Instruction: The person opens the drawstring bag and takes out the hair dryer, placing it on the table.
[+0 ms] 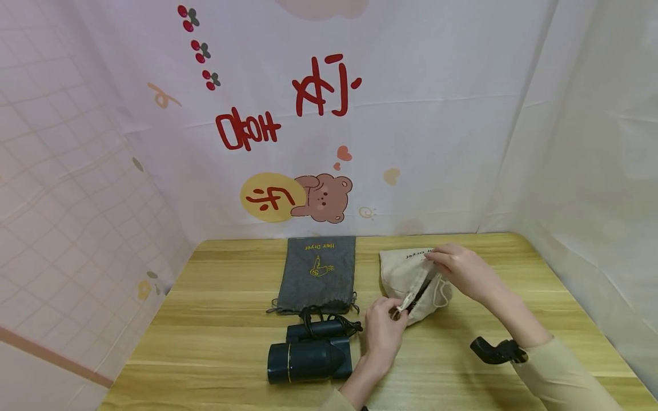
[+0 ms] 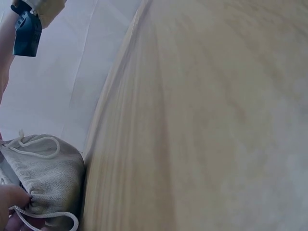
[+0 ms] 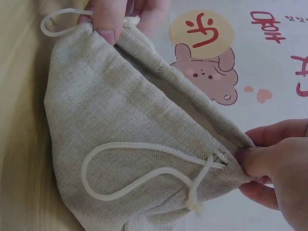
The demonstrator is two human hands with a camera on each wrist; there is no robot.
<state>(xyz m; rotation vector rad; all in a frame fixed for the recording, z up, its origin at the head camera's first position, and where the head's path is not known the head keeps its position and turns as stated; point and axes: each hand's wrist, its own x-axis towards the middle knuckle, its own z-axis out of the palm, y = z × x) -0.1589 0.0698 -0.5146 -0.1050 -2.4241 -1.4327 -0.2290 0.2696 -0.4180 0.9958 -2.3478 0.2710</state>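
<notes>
A beige drawstring bag [image 1: 400, 269] with dark "Hair Dryer" lettering, partly covered, lies at the right of the table. My left hand [image 1: 384, 331] pinches the near end of its mouth, while my right hand [image 1: 465, 271] grips the opposite end. Between the hands the mouth is stretched into a narrow slit, with something dark showing inside. In the right wrist view the bag's cloth [image 3: 106, 106] bulges, and a white cord [image 3: 89, 180] loops down its side. Fingers of the left hand [image 2: 13, 196] hold the gathered hem in the left wrist view.
Left of the bag lies a flat grey drawstring pouch [image 1: 319, 279] with yellow lettering. In front of it rests a folded dark blue hair dryer [image 1: 308, 361] with its black cord [image 1: 309, 324] bunched. A printed curtain [image 1: 437, 142] hangs behind the wooden table [image 1: 205, 319].
</notes>
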